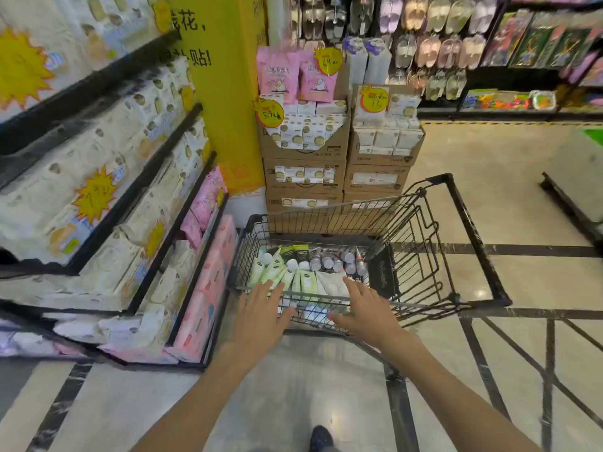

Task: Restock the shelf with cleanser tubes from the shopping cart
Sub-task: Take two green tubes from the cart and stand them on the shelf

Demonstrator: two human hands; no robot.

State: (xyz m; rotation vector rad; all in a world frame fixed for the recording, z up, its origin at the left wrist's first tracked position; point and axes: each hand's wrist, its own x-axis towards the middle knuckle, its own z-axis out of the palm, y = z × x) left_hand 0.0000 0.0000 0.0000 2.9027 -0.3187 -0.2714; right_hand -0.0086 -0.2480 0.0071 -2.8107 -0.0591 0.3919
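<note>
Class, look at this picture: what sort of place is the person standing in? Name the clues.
Most likely a supermarket aisle: a shopping cart holding tubes, shelves of packaged tissue with starburst price tags, and racks of slippers.

Print on the pale green and white cleanser tubes [295, 278] in the black wire shopping cart [470, 230] is way too small to read. The near ends of the tubes are hidden behind the left hand [261, 313] and right hand [365, 309] and the cart's front wire. The white tissue packs [81, 177] on the black tiered shelf [182, 177] are smeared with blur and cut off at the left edge. Both forearms run out the bottom.
</note>
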